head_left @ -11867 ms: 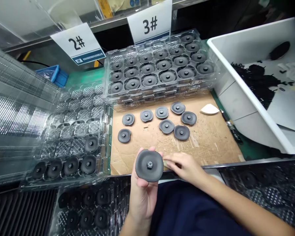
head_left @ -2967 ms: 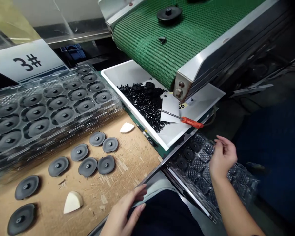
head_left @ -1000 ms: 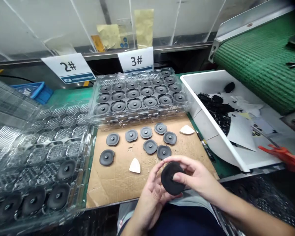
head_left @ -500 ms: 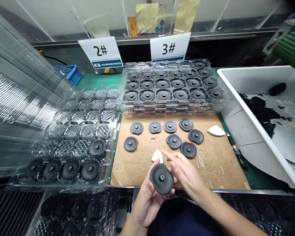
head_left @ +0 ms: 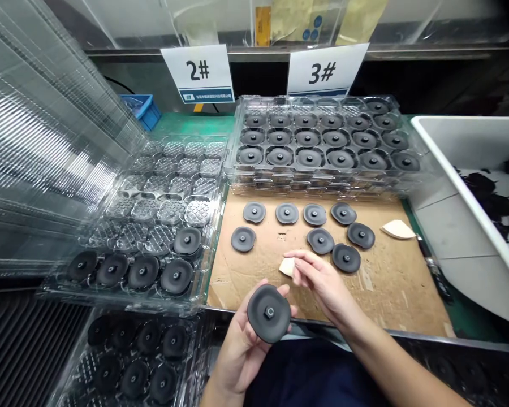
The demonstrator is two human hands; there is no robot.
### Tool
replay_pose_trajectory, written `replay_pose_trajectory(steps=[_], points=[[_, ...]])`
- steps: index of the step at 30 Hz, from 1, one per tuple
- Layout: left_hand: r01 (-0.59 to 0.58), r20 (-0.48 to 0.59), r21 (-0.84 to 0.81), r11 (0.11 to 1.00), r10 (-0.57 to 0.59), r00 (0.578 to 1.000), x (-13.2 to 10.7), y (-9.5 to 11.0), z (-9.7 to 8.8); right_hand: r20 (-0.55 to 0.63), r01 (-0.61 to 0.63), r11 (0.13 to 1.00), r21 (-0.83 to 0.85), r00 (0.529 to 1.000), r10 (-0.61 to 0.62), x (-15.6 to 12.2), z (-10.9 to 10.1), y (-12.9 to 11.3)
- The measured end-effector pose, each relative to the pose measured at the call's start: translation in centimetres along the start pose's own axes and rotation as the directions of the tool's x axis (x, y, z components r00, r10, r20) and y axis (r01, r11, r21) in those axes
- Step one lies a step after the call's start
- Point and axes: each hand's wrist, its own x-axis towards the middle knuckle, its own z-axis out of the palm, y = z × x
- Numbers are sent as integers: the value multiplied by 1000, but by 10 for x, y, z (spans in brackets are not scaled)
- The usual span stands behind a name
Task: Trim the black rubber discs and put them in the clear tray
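Observation:
My left hand (head_left: 241, 333) holds a round black rubber-looking disc (head_left: 269, 316) by its edge, the small hexagonal centre stub facing up at me. To its upper right, my right hand (head_left: 318, 280) has thumb and fingers closed on the right end of an off-white wedge-shaped piece (head_left: 286, 266), low over the cardboard sheet (head_left: 254, 280). Several similar black discs (head_left: 320, 241) lie spread on the cardboard beyond my hands. A second off-white piece (head_left: 397, 229), pointed at both ends, rests at the right of the sheet.
Stacked clear trays (head_left: 322, 172) with black discs stand behind the cardboard. Another clear tray (head_left: 169, 210), partly filled, lies left, with a disc-filled tray (head_left: 136, 353) lower down. On the right are a dark-handled tool (head_left: 439, 277) and a white bin (head_left: 458, 215) holding black scraps.
My right hand's fingers have come down and closed on the off-white wedge-shaped piece. My left hand, still holding the disc, has drawn away from it. The whole view has shifted.

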Motion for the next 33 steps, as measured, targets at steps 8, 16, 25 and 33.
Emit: replay_pose_trajectory(steps=[8, 16, 25, 33], points=[[-45, -239, -104, 994, 19, 971, 11, -3, 3, -108, 129, 921, -368, 978, -180, 8, -13, 35], [-135, -370, -104, 985, 88, 925, 19, -9, 11, 99, 299, 886, -355, 954, -282, -10, 10, 53], [-65, -306, 37, 997, 73, 949, 29, -17, 31, 70, 77, 997, 26, 994, -78, -42, -64, 41], [-33, -256, 143, 989, 69, 964, 39, -37, 57, 185, -216, 568, 794, 976, 113, -59, -75, 17]])
